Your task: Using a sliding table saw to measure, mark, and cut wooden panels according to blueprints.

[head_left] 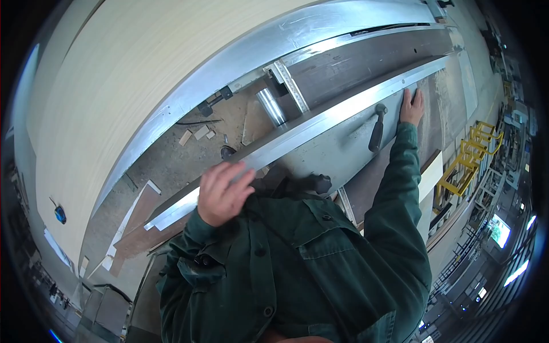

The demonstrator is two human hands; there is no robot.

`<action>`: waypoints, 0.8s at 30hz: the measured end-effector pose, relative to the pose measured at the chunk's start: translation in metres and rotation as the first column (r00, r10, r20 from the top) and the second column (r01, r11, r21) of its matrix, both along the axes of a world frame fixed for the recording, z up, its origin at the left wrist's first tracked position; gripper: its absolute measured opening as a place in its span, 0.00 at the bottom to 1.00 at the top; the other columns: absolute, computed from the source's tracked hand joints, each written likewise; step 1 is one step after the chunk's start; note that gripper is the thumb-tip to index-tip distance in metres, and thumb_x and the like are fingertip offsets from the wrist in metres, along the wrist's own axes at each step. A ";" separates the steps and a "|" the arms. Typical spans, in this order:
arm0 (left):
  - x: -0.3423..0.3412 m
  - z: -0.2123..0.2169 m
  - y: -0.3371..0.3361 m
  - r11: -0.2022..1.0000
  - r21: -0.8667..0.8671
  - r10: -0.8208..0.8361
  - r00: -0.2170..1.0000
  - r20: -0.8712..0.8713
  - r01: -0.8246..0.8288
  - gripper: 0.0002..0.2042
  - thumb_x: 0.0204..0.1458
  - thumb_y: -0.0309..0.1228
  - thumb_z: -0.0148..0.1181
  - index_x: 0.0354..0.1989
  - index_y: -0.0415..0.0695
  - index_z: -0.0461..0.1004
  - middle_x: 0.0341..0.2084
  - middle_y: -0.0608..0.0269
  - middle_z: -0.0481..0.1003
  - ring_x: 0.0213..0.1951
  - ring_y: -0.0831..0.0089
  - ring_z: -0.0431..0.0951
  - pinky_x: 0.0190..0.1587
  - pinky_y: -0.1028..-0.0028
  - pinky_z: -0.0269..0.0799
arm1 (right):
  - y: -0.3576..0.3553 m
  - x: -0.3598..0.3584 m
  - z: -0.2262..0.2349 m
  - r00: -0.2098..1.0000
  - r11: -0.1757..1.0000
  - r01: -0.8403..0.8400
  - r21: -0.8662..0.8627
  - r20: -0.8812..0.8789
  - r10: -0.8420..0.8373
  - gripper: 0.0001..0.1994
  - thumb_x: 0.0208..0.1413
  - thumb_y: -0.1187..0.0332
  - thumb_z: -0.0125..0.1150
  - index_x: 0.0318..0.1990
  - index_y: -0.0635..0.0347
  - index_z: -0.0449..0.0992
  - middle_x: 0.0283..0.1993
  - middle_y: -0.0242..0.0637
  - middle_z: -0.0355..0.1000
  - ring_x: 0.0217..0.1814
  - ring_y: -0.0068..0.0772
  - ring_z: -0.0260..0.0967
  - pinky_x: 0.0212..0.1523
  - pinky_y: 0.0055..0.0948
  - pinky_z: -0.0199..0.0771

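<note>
Bare floor (162,153) showed beyond the left hand (222,193), its blurred fingers loosely spread, apparently empty, contact unclear. From them the bar (343,113), already laid across, ran to the right hand (412,107), fingers nearly straight, pressed down beside it, gripping nothing; any remaining fastening couldn't be told.

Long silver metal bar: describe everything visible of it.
The long silver metal bar has a bright upper face, a darker far side and a notched left end. It runs diagonally, lower left to upper right. The left hand partly hides it; the right hand is beside it. Whether either touches is unclear.
</note>
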State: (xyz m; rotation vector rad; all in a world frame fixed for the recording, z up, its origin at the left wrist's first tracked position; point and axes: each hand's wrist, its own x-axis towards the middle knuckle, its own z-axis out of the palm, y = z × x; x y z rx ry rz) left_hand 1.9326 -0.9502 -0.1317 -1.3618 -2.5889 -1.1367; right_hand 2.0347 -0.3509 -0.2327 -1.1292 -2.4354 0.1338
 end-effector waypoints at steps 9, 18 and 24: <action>0.034 -0.032 -0.038 0.982 0.078 -0.189 0.856 0.481 0.173 0.17 0.53 0.35 0.66 0.50 0.42 0.78 0.41 0.55 0.77 0.40 0.57 0.78 0.45 0.64 0.74 | -0.049 0.016 0.006 0.995 0.996 0.083 -0.020 0.051 -0.082 0.36 0.63 0.41 0.48 0.69 0.60 0.62 0.74 0.50 0.54 0.76 0.54 0.46 0.75 0.45 0.44; 0.050 -0.112 -0.015 0.904 -0.127 -0.158 0.595 0.788 0.409 0.29 0.61 0.47 0.55 0.66 0.44 0.63 0.58 0.49 0.68 0.56 0.48 0.72 0.59 0.61 0.68 | -0.041 0.012 0.002 0.997 0.997 0.077 -0.028 0.003 -0.077 0.36 0.61 0.42 0.51 0.68 0.61 0.64 0.73 0.51 0.55 0.75 0.54 0.49 0.74 0.43 0.46; 0.075 -0.190 0.022 0.894 -0.231 -0.099 0.672 0.734 0.384 0.27 0.57 0.50 0.57 0.58 0.44 0.70 0.52 0.48 0.74 0.53 0.49 0.74 0.56 0.59 0.70 | -0.030 0.020 0.005 0.996 0.996 0.091 -0.015 -0.010 -0.091 0.36 0.61 0.42 0.51 0.68 0.62 0.64 0.72 0.52 0.56 0.75 0.54 0.49 0.74 0.44 0.47</action>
